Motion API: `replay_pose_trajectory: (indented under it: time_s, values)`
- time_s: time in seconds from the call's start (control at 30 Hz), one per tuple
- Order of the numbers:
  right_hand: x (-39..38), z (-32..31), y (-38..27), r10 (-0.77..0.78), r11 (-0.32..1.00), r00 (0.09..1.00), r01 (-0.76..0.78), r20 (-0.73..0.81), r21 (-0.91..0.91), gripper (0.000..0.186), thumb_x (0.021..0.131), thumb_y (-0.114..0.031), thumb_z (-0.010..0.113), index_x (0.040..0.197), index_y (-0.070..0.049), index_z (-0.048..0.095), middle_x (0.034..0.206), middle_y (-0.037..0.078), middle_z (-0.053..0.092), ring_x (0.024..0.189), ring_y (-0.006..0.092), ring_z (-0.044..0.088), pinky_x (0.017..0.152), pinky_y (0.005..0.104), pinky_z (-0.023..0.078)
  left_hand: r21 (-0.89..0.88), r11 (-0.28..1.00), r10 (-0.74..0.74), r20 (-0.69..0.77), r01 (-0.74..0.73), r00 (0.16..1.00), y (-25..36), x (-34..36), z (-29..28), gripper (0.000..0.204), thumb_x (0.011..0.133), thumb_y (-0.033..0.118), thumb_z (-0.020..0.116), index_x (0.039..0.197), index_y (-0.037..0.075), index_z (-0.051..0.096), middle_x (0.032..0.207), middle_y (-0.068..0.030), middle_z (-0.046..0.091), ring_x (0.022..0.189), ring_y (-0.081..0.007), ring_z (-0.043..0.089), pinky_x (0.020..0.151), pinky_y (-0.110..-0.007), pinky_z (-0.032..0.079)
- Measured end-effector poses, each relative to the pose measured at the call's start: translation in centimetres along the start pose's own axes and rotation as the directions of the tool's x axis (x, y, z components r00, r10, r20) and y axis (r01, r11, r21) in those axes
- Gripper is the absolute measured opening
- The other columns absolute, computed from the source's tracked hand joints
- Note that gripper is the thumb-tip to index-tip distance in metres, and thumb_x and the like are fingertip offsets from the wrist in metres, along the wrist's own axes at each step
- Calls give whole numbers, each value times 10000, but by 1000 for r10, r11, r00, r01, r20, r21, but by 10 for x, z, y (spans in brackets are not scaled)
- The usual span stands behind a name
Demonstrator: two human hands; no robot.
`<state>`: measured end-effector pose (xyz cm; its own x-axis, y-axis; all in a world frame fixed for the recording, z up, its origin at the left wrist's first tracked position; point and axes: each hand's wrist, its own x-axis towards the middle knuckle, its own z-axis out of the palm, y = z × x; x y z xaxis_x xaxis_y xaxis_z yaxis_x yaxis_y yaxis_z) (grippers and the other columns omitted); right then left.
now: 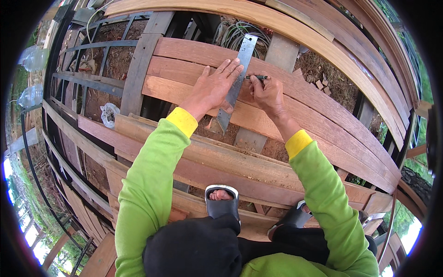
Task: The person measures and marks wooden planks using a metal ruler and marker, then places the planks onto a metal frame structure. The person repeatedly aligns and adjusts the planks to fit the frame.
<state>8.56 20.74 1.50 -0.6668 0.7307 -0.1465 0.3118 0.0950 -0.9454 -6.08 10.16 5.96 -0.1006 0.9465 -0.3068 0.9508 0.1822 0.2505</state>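
A flat steel ruler (242,65) with a hole at its far end and a slanted near end lies across several reddish-brown wooden boards (318,94). My left hand (213,88) rests flat on the ruler and the boards, its fingers stretched toward the far side and its thumb near the ruler's lower part. Just right of the ruler, my right hand (268,94) pinches a dark pen or pencil (257,77), held nearly level over the boards. Its tip is close to the ruler's right edge; whether it touches the wood I cannot tell.
Long planks (221,154) run between me and the boards, with more stacked planks (364,55) at the far right. Gaps open onto soil below. A coiled hose or cable (230,34) lies beyond the ruler. On the left are a dark metal frame (92,83) and a plastic bag (109,114).
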Motion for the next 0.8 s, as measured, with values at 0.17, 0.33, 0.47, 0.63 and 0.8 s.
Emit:
replay_pose_trajectory:
  time_s: [0.17, 0.33, 0.47, 0.63, 0.8]
  values:
    - [-2, 0, 0, -64, 998, 998, 63, -9, -27, 123, 872, -91, 593, 941, -7, 651, 682, 142, 640, 615, 208, 647, 593, 300, 501, 4, 1000, 5, 5, -5, 1000, 0, 1, -1, 1203, 485, 283, 872, 1477, 163, 203, 1558, -17, 157, 1420, -241, 198, 1079, -561, 321]
    - [-7, 1, -2, -201, 973, 979, 196, -27, -125, 111, 856, -63, 588, 940, -18, 645, 735, 174, 641, 659, 306, 643, 606, 333, 498, 1, 1000, 8, -3, -8, 1000, 0, 1, -1, 1198, 489, 279, 873, 1477, 162, 206, 1555, -21, 171, 1418, -242, 204, 1080, -555, 321]
    - [-15, 3, -8, -184, 974, 983, 185, 22, -128, 97, 848, -52, 589, 924, -17, 638, 776, 193, 634, 680, 349, 631, 599, 357, 492, -4, 1000, 4, -22, -4, 1000, -3, -1, 4, 1193, 493, 271, 873, 1477, 164, 206, 1555, -18, 170, 1419, -242, 201, 1084, -556, 314]
    - [-31, 9, 4, -243, 968, 969, 245, 34, -58, 100, 839, -51, 604, 934, -26, 625, 791, 206, 622, 688, 370, 625, 588, 383, 488, -18, 1000, 1, -4, -1, 1000, 0, 1, 0, 1189, 495, 258, 874, 1476, 168, 208, 1557, -14, 165, 1421, -242, 198, 1086, -555, 312]
    - [-47, 14, 2, -261, 963, 965, 262, 35, -68, 105, 833, -44, 608, 938, -36, 611, 771, 206, 620, 687, 374, 624, 584, 396, 492, -35, 999, -1, -3, 1, 1000, 0, 0, -2, 1187, 496, 237, 876, 1475, 162, 209, 1555, -19, 173, 1418, -250, 205, 1081, -559, 316]
